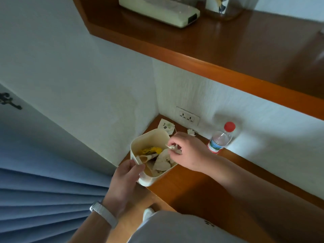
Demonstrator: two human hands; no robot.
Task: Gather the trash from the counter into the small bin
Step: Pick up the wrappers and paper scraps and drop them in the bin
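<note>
The left hand [128,174] grips the small bin [150,137] by its rim while the right hand [187,149] pinches what looks like light, soft crumpled paper [172,147], easily held by any fold.

the small bin [150,137] is cream plastic with rounded corners and an open top, sitting tilted at the corner end of the wooden surface [192,186], against the wall. inside lie crumpled white paper [162,162], a yellow wrapper [150,150] and a tan strip [147,157]. a small white scrap [172,147] hangs over its right rim, pinched in fingers [171,142]. behind the bin a printed white wrapper [165,126] lies on the surface, and a little crumpled white piece [191,132] lies near the wall.
</note>
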